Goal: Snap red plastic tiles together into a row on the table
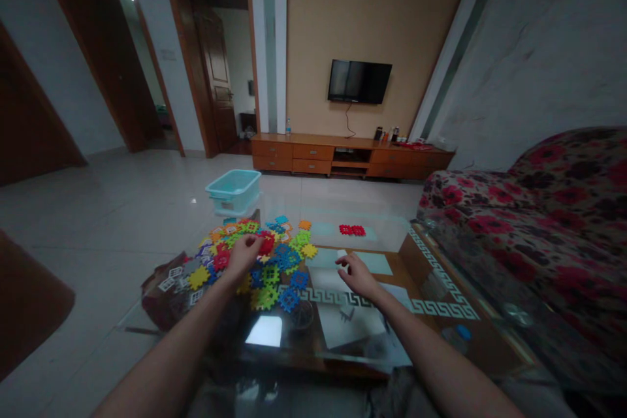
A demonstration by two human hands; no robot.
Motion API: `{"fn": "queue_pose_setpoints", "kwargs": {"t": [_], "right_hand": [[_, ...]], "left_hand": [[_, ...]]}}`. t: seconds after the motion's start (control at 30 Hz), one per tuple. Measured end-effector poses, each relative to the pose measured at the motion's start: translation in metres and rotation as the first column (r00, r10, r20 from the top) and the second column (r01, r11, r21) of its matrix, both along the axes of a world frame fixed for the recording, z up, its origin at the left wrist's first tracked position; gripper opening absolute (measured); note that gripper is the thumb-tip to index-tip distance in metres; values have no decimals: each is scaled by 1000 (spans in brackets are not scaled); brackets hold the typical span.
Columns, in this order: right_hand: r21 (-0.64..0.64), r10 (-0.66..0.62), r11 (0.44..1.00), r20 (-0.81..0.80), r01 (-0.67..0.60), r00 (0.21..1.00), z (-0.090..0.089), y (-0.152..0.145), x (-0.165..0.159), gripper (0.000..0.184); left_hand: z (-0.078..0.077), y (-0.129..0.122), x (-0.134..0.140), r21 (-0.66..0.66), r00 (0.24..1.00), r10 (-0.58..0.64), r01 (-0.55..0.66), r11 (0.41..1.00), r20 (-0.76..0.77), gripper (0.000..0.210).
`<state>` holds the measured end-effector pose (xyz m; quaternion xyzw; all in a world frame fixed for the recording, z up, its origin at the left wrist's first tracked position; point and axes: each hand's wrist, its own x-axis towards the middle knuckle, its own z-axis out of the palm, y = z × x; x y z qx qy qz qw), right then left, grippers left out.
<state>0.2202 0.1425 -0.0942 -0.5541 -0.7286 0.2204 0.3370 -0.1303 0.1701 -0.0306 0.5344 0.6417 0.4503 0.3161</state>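
While left hand point(245, 255) meets red notched plastic tile point(267, 243), grip unclear; pinch edges squarely; right hand point(356, 274) empty, loosely open.

And on the clear glass tabletop point(386, 232), a multicoloured heap of notched plastic pieces point(269, 273) sprawls left, the bare left hand point(242, 253) over it! The bare right hand point(356, 274) hovers right of it, nearer than two red notched plastic pieces point(359, 230), side by side. Behind the heap, a pale-blue rectangular plastic tub point(223, 198); beyond, a long brown wooden cabinet point(311, 152). Far right, a red-flowered fabric sofa point(482, 196)!
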Motion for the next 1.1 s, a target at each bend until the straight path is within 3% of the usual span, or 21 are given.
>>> {"fn": "queue_pose_setpoints", "kwargs": {"t": [0.17, 0.3, 0.37, 0.43, 0.53, 0.6, 0.8, 1.1], "right_hand": [[-78, 50, 995, -144, -62, 988, 14, -10, -25, 23], [-127, 124, 978, -283, -165, 951, 29, -29, -50, 63], [-147, 144, 964, -418, -224, 897, 37, -38, -60, 74], [-123, 138, 968, -467, -219, 873, 43, -44, -68, 67], [-43, 123, 987, -405, -153, 906, 50, -48, -73, 45], [-8, 117, 992, -361, -129, 925, 52, -48, -71, 40], [1, 76, 997, -373, -81, 925, 44, -41, -58, 57], [-54, 90, 992, -371, -118, 924, 37, -37, -47, 47]], "left_hand": [[-8, -16, 42, -98, 902, -210, 264, 959, 377, 43], [-8, -35, 78, -109, 751, -307, 447, 888, 584, 44], [-6, -43, 95, -100, 680, -326, 506, 857, 657, 43], [-4, -50, 108, -82, 598, -332, 558, 826, 730, 40], [-3, -54, 120, -60, 509, -303, 579, 813, 806, 36], [-1, -53, 122, -83, 518, -268, 558, 826, 813, 34], [0, -44, 115, -110, 545, -245, 537, 836, 802, 38], [-7, -35, 103, -94, 561, -312, 579, 810, 767, 38]]}}
